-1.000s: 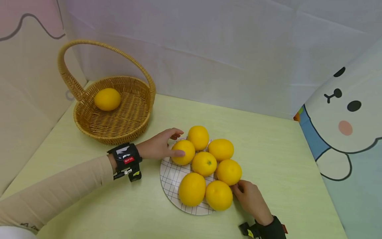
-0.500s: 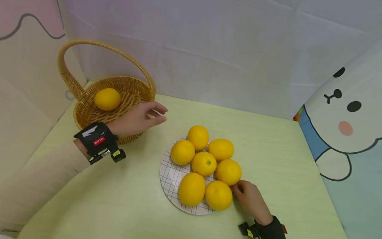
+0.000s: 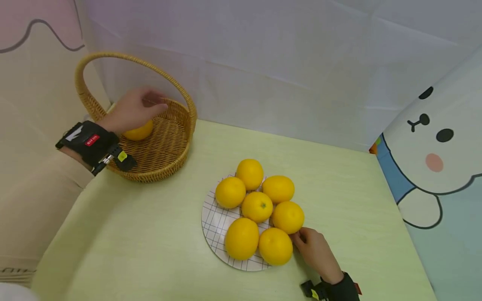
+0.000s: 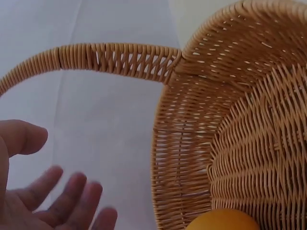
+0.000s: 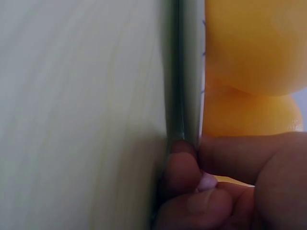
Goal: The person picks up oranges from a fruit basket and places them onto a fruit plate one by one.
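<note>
My left hand [image 3: 132, 109] hovers over the wicker basket [image 3: 165, 172], inside the arch of its handle. Its fingers are loosely bent with a gap to the thumb, and nothing is in its grasp. One yellow-orange citrus fruit [image 3: 139, 132] lies in the basket, partly hidden behind that hand. Several similar fruits [image 3: 241, 239] sit together on a round white plate [image 3: 216, 223] with a dark grid pattern. At the plate's right side, my right hand [image 3: 316, 254] pinches the rim; in the right wrist view, thumb and fingers [image 5: 182, 172] close on the plate's edge.
The basket's tall handle [image 3: 139, 60] arches above its bowl. A pale green table [image 3: 150, 234] lies under everything. White cloth [image 3: 263, 75] hangs behind, and a cartoon-printed cloth [image 3: 444, 167] stands at the right.
My left hand let go of a fruit on the plate, which stayed there, then moved up and left to over the basket. The right hand stays at the plate's edge.
</note>
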`<state>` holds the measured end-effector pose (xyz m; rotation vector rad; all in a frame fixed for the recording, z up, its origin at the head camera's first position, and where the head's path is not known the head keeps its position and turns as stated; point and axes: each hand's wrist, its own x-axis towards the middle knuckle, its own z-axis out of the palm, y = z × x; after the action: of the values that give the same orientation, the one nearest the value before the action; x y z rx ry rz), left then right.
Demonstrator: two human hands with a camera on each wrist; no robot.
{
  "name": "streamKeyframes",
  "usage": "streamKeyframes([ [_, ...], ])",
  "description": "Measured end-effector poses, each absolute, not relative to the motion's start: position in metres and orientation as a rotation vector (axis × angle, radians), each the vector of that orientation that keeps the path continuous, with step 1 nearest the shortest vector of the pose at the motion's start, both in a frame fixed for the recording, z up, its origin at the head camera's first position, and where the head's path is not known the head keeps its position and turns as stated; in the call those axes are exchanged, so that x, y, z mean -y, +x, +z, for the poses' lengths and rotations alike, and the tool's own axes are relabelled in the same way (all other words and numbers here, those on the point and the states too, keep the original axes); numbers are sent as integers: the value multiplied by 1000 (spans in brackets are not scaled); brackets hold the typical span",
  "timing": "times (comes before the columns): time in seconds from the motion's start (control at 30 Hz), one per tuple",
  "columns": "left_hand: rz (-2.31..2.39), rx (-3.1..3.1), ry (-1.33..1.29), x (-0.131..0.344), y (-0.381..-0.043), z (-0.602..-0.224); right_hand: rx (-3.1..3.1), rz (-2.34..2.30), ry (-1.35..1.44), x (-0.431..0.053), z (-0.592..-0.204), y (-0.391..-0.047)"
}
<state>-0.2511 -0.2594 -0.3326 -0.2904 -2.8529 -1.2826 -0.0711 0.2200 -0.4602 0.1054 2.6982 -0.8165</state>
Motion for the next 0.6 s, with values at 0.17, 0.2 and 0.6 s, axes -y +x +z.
streamKeyframes([
  [0.17, -1291, 2840, -36, 280, -265, -340, -2696, -815, 107, -220, -461, -72],
  [0.2, -1291, 2837, -6, 283, -267, -342, -2694, -817, 108, -220, -461, -73],
  [0.6, -963, 3095, 31, 317, -292, -395, -2701, -805, 92, -223, -460, -75],
])
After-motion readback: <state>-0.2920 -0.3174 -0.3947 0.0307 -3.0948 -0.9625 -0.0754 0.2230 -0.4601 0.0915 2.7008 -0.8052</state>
